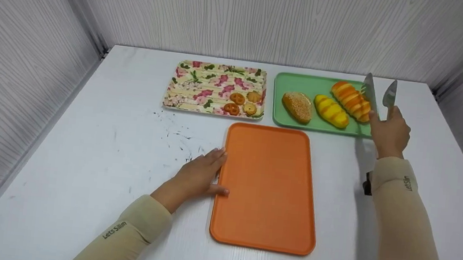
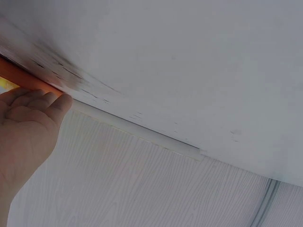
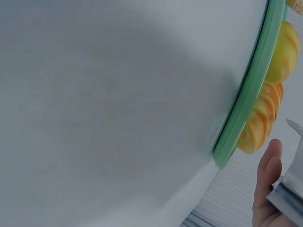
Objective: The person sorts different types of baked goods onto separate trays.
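Observation:
At the right, my right hand (image 1: 390, 132) grips a pair of metal food tongs (image 1: 369, 91), their two blades spread apart and pointing away from me. One blade overlaps the right end of the green tray (image 1: 300, 82), beside an orange-striped bread roll (image 1: 350, 100). A yellow striped roll (image 1: 331, 111) and a seeded bun (image 1: 297, 106) lie on that tray too. In the right wrist view the tongs (image 3: 289, 196) show only partly. My left hand (image 1: 197, 173) rests against the left edge of the orange tray (image 1: 268, 188), fingers extended along the rim and thumb over it.
A floral tray (image 1: 201, 87) stands at the back, left of the green one, with several small biscuits (image 1: 237, 98) in its near right corner. Dark scuff marks streak the white table (image 1: 105, 156). Pale wood-grain panels (image 1: 246, 21) wall in the back and sides.

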`<state>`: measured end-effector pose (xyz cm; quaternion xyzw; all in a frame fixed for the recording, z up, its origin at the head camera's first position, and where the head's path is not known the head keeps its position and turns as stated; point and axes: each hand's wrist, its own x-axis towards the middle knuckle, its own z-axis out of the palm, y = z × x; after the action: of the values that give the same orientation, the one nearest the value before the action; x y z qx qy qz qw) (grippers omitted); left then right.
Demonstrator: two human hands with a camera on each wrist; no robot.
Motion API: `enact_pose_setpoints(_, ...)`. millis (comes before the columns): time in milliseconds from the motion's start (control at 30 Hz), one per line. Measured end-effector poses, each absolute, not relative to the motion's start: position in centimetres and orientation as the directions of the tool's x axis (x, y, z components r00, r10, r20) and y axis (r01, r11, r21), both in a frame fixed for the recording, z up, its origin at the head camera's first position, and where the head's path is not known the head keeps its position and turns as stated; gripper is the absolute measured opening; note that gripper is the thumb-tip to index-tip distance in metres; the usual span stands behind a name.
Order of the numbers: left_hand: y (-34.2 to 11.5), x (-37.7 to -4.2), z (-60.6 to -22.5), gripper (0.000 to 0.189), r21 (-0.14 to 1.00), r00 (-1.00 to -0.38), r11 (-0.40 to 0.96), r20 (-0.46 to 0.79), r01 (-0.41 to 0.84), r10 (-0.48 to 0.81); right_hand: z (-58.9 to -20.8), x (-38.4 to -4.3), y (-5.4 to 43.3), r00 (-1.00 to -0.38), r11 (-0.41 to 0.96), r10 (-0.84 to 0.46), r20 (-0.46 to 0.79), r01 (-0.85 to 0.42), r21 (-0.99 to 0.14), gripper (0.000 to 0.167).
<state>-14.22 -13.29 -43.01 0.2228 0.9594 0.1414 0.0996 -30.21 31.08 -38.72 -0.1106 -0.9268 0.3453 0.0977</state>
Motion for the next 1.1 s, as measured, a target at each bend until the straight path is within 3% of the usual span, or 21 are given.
enact_pose_setpoints(567, -13.3, -14.1, -42.9, 0.101, 0.316, -0.882, 0.865, -0.141, 0.391, 0.450, -39.4, -28.9, 33.6, -0.911, 0.705, 0.409, 0.057, 0.276, -0.653, 0.079)
enact_pose_setpoints(1100, -13.3, -14.0, -42.8, 0.101, 0.297, -0.877, 0.858, -0.114, 0.418, 0.467, -40.0, -28.4, 35.1, -0.914, 0.729, 0.404, -0.037, 0.346, -0.591, 0.082)
